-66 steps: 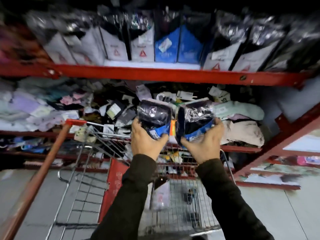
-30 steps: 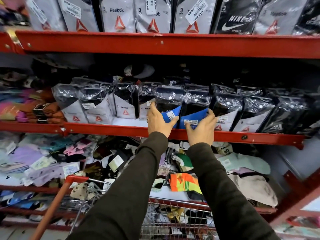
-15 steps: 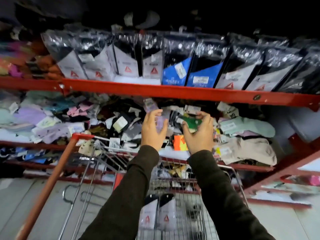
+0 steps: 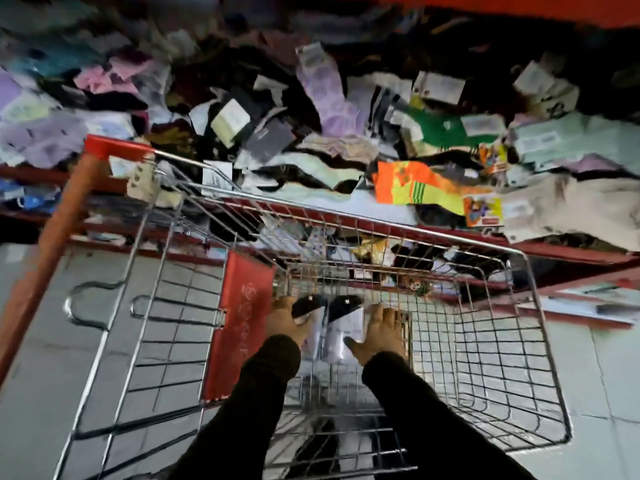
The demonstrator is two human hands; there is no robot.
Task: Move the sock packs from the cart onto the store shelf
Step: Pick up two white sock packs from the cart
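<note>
Both my hands are down inside the wire shopping cart (image 4: 512, 258). Two sock packs stand side by side there, black at the top and pale grey below. My left hand (image 4: 285, 322) is closed around the left sock pack (image 4: 313, 323). My right hand (image 4: 382, 332) grips the right sock pack (image 4: 341, 332), thumb across its front. Only a red strip of the upper shelf (image 4: 485, 8) shows at the top edge; the packs placed on it are out of view.
The cart's red seat flap (image 4: 242, 327) stands just left of my left hand, and its orange handle (image 4: 52, 233) runs down the far left. A lower red shelf (image 4: 571, 252) beyond the cart is heaped with loose socks, including an orange and yellow pair (image 4: 415, 188). Grey floor tiles lie around.
The two blue sock packs were set on the upper shelf and let go. My empty hands then dropped into the cart and closed on two grey sock packs, as my view tilted down.
</note>
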